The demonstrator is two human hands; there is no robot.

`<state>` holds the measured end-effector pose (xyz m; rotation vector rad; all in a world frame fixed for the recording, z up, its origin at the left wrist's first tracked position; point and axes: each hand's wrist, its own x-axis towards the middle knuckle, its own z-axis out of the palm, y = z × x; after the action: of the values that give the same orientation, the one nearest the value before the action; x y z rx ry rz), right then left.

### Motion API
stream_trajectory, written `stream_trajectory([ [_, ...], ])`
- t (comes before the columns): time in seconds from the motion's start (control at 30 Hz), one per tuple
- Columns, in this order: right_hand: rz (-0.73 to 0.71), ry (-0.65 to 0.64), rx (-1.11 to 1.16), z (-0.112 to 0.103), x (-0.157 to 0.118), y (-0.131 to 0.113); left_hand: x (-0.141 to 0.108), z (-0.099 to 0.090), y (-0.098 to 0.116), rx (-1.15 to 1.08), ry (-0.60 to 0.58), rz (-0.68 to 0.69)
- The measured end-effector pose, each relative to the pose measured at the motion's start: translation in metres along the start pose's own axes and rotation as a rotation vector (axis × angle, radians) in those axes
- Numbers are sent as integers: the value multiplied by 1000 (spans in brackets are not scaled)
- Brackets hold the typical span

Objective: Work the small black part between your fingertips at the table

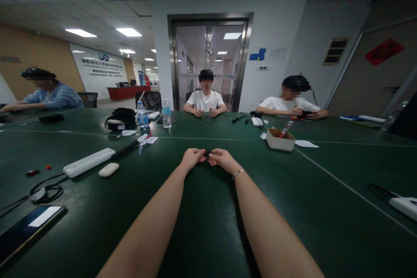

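Note:
Both of my arms reach forward over the green table (202, 200). Between my hands is a small dark object (207, 153), too small to identify. My left hand (193, 157) pinches its left end with thumb and fingers. At its right end, the fingers of my right hand (223, 160) are closed on it, and a bracelet (238, 173) circles that wrist. The two hands are close together, just above the tabletop.
Left: a white device (88, 162), a white oval case (108, 170), a phone (31, 230), black cables (48, 191). Farther back: two bottles (166, 114), a black pouch (120, 119). Right: a small box (280, 140). Three people sit around the table.

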<state>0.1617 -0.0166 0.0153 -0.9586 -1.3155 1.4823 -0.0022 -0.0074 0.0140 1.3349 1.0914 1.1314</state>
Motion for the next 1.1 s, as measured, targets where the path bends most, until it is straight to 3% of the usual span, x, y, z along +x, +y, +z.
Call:
stream_trajectory([
  [0.33, -26, -32, 28, -1, -1, 0, 2, 0, 3, 188, -45, -36],
  [0.63, -7, -108, 59, -1, -4, -4, -2, 1, 9, 329, 5, -28],
  [0.87, -8, -128, 74, 0, -8, -8, 4, 3, 9, 254, 34, -106],
  [1.1, 31, -86, 41, 5, -6, -12, -1, 4, 4, 401, 77, 83],
])
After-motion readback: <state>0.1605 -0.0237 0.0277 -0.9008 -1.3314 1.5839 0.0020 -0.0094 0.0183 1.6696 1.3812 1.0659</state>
